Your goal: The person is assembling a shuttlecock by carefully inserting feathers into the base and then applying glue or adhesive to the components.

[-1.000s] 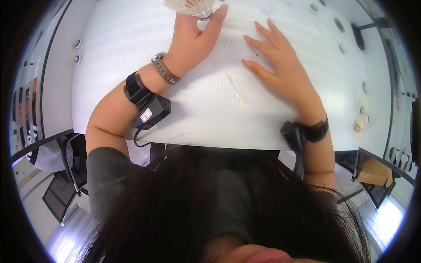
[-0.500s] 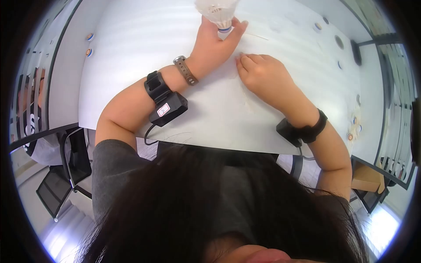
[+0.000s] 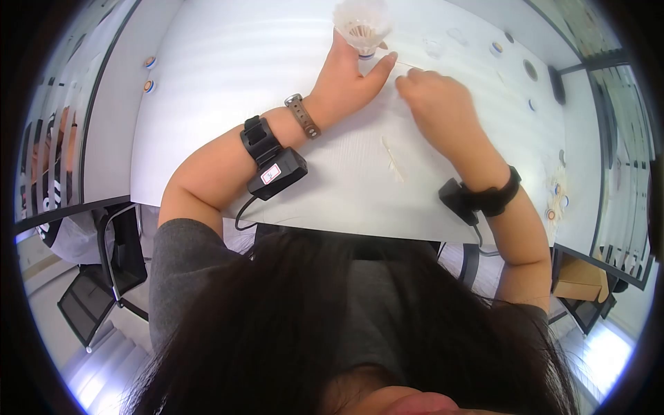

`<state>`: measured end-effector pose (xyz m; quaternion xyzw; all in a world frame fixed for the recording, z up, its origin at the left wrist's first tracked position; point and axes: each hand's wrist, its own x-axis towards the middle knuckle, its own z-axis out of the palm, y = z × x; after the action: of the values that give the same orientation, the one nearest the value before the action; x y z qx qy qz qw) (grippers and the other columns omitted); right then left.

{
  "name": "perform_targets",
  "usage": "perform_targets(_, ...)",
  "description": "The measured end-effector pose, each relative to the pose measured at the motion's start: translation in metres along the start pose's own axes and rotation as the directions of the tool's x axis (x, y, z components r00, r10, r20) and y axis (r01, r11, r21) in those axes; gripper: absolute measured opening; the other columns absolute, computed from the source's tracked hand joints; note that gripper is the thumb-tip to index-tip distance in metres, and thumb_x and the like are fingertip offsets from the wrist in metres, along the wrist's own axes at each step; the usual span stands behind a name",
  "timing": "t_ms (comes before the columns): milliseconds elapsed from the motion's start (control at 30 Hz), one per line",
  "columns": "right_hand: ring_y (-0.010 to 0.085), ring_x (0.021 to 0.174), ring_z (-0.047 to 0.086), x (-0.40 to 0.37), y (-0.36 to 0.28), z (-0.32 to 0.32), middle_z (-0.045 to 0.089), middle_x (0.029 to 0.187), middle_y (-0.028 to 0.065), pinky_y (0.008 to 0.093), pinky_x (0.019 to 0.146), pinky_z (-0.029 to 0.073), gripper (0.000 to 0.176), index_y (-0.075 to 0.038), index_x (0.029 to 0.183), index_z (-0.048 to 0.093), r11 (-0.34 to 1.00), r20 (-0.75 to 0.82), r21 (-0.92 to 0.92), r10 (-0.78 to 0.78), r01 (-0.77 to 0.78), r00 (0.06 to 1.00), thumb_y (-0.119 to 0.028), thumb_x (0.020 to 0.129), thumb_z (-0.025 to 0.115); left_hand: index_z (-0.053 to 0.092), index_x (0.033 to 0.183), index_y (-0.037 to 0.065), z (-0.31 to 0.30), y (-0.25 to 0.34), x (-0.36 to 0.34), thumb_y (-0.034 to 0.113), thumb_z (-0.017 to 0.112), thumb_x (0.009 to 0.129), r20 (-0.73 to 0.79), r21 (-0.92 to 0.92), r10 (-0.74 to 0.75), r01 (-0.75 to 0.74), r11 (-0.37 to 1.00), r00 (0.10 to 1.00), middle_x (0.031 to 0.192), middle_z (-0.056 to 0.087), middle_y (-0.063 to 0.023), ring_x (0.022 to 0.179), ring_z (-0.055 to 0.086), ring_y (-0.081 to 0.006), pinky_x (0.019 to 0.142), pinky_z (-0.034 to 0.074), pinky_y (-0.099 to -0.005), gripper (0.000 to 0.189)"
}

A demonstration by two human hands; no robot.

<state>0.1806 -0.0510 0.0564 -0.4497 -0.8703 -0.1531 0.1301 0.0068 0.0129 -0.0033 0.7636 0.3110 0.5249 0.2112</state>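
Observation:
My left hand (image 3: 344, 75) rests on the white table (image 3: 228, 104) at the far side and grips a white feather shuttlecock (image 3: 362, 24) by its base, skirt pointing up. My right hand (image 3: 437, 97) is just to the right of it, fingers curled and pinched together on a thin pale feather (image 3: 408, 66) close to my left thumb. Another loose feather (image 3: 394, 160) lies flat on the table nearer to me, between my two forearms. Black wrist devices sit on both arms.
Two small round caps (image 3: 148, 75) lie near the table's left edge. Several small round pieces (image 3: 495, 48) and a dark disc (image 3: 530, 69) are at the far right, more near the right edge (image 3: 557, 197). A black chair (image 3: 104, 277) stands lower left, a cardboard box (image 3: 577, 273) lower right.
My right hand went from flat and spread on the table to a closed pinch, then moved up beside the shuttlecock. One of the two loose feathers in front of me is gone from the table.

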Motion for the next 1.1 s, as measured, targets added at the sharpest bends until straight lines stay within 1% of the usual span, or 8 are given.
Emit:
perform_targets(167,0.0234,0.077,0.069,-0.021,0.032,-0.022,0.07,0.09,0.0088,0.0311,0.069,0.055,0.021,-0.006,0.099,0.072,0.839,-0.19,0.485,0.378,-0.248,0.906,0.002,0.079,0.068,0.054,0.117,0.007,-0.009,0.016,0.007,0.023,0.073,0.086,0.104,0.142,0.168,-0.182,0.973,0.98,0.121,0.057,-0.0149,0.112,0.055,-0.0305,0.097,0.042,-0.0395,0.04)
perform_targets(200,0.0187,0.08,0.07,-0.024,0.033,-0.031,0.073,0.098,0.0104,0.0273,0.075,0.056,0.02,-0.002,0.103,0.071,0.713,-0.064,0.584,0.516,-0.388,0.854,0.001,0.084,0.068,0.053,0.118,0.008,-0.006,0.016,0.004,0.023,0.074,0.085,0.105,0.198,0.225,-0.242,0.95,0.969,0.123,0.056,-0.0145,0.114,0.054,-0.0309,0.097,0.041,-0.0408,0.042)
perform_targets(300,0.016,0.086,0.071,-0.038,0.046,-0.014,0.074,0.104,0.0107,0.0261,0.08,0.056,0.015,0.003,0.101,0.071,0.28,0.091,0.886,0.674,-0.368,0.733,-0.002,0.088,0.067,0.05,0.119,0.011,-0.001,0.012,-0.007,0.023,0.074,0.081,0.126,0.33,0.368,-0.389,0.86,0.921,0.128,0.053,-0.0131,0.118,0.052,-0.0318,0.099,0.039,-0.0444,0.046)
perform_targets(467,0.0181,0.09,0.071,-0.045,0.035,-0.004,0.072,0.106,0.0146,0.028,0.083,0.057,0.023,0.009,0.109,0.069,-0.002,0.221,0.947,0.726,-0.32,0.651,-0.006,0.092,0.068,0.051,0.118,0.013,-0.001,0.014,-0.003,0.016,0.07,0.076,0.159,0.426,0.445,-0.468,0.774,0.881,0.123,0.054,-0.0126,0.118,0.052,-0.0332,0.098,0.04,-0.0449,0.046)
perform_targets(567,0.018,0.09,0.071,-0.051,0.024,0.004,0.072,0.105,0.0144,0.0274,0.083,0.057,0.021,0.009,0.108,0.07,0.067,0.173,0.939,0.754,-0.336,0.633,-0.005,0.093,0.067,0.055,0.115,0.012,-0.005,0.024,-0.005,0.013,0.067,0.08,0.213,0.53,0.359,-0.417,0.739,0.908,0.117,0.057,-0.0086,0.116,0.053,-0.0279,0.101,0.04,-0.0438,0.038)
perform_targets(667,0.0173,0.091,0.071,-0.052,0.015,0.001,0.073,0.101,0.0134,0.026,0.081,0.057,0.019,0.004,0.109,0.072,0.2,0.112,0.916,0.705,-0.347,0.701,-0.003,0.092,0.067,0.056,0.117,0.011,-0.013,0.042,-0.012,0.004,0.068,0.079,0.243,0.613,0.146,-0.268,0.744,0.959,0.118,0.061,-0.005,0.115,0.056,-0.0243,0.104,0.038,-0.0442,0.04)
perform_targets(867,0.0184,0.086,0.073,-0.05,0.008,-0.006,0.074,0.099,0.0126,0.0247,0.077,0.056,0.02,0.0,0.109,0.074,0.217,0.116,0.9,0.717,-0.378,0.687,0.0,0.091,0.067,0.061,0.113,0.012,-0.013,0.049,-0.01,0.003,0.067,0.08,0.187,0.61,0.131,-0.219,0.761,0.974,0.111,0.065,-0.0029,0.109,0.06,-0.0215,0.105,0.04,-0.042,0.035)
perform_targets(1100,0.018,0.086,0.072,-0.054,0.024,-0.014,0.075,0.097,0.0134,0.0257,0.077,0.054,0.02,0.002,0.108,0.073,0.675,-0.179,0.657,0.573,-0.336,0.8,0.003,0.09,0.066,0.064,0.111,0.014,-0.01,0.041,-0.016,0.002,0.072,0.076,0.233,0.506,0.127,-0.231,0.831,0.964,0.116,0.068,0.0006,0.12,0.061,-0.0186,0.112,0.038,-0.043,0.038)
